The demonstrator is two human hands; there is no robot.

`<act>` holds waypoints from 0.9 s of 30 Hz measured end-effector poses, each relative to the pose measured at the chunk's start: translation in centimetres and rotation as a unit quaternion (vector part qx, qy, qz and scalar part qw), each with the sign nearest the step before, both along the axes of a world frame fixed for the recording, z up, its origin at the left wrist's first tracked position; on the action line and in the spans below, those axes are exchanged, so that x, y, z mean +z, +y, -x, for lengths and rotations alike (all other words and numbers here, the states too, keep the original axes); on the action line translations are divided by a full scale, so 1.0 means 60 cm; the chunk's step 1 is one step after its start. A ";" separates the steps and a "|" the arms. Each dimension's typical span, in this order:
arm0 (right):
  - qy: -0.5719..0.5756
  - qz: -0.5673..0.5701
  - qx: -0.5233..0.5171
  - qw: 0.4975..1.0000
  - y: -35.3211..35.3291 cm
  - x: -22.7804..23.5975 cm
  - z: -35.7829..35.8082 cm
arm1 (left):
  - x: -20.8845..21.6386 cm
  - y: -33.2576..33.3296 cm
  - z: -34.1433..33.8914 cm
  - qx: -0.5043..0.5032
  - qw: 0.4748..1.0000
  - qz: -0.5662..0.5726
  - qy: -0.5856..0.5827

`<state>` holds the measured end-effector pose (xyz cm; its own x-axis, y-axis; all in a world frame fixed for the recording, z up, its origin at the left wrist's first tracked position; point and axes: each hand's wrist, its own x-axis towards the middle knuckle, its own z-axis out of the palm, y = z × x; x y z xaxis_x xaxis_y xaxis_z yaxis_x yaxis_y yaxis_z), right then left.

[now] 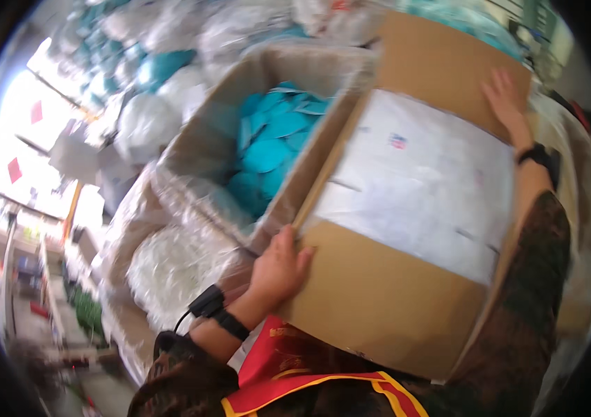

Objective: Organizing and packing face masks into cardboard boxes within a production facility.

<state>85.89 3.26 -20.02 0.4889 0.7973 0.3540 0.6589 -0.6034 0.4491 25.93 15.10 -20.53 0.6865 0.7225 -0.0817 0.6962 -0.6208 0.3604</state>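
Brown cardboard fills the right half of the view: a large carton sits close in front of the person, with one panel flat at the far end and another at the near end. Between them shows a smooth white wrapping with a small printed mark and two dark dashes; what it encloses is hidden. The left hand grasps the left edge of the near panel, thumb on top and fingers at the side. The right hand grips nothing; it rests opened out on the far panel, near its right edge.

As for progress, the carton looks loaded, since the white wrapping takes up the whole middle. It does not look shut: that middle is uncovered and no tape can be made out, so covering and fastening seem left undone. Whether the end panels are folded in over the contents or opened out, I cannot tell.

Just left of the carton stands an open, plastic-lined box holding teal rounded pieces, and nearer the person is a heap of clear plastic. Bagged goods are piled behind
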 end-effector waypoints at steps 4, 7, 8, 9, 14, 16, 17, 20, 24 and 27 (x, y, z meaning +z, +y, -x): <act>0.419 -0.140 0.108 0.890 -0.101 -0.118 -0.150 | -0.006 0.001 -0.020 -0.002 0.998 0.068 -0.013; 0.463 -0.177 0.035 0.868 -0.055 -0.153 -0.077 | -0.001 -0.005 -0.017 -0.001 0.999 0.043 -0.009; 0.481 -0.193 -0.007 0.855 -0.030 -0.148 -0.048 | 0.002 -0.005 -0.013 0.002 0.999 0.043 -0.009; 0.479 -0.194 -0.012 0.856 -0.027 -0.144 -0.045 | 0.003 -0.004 -0.010 0.016 0.999 0.037 -0.012; 0.469 -0.194 0.008 0.861 -0.031 -0.154 -0.052 | -0.001 -0.001 -0.005 -0.011 0.998 0.051 -0.018; 0.466 -0.197 0.014 0.862 -0.035 -0.156 -0.051 | 0.000 -0.001 -0.003 -0.011 0.998 0.052 -0.024; 0.465 -0.202 0.017 0.862 -0.041 -0.153 -0.051 | 0.002 -0.001 -0.003 -0.015 0.998 0.058 -0.026; 0.460 -0.220 0.021 0.860 -0.055 -0.137 -0.043 | 0.005 0.000 -0.001 -0.020 0.997 0.056 -0.043; 0.442 -0.306 0.048 0.842 -0.074 -0.087 -0.022 | 0.000 0.005 0.008 -0.002 0.995 0.052 -0.083; 0.453 -0.327 0.090 0.824 -0.122 -0.093 0.035 | -0.012 0.003 0.007 -0.021 0.993 0.052 -0.102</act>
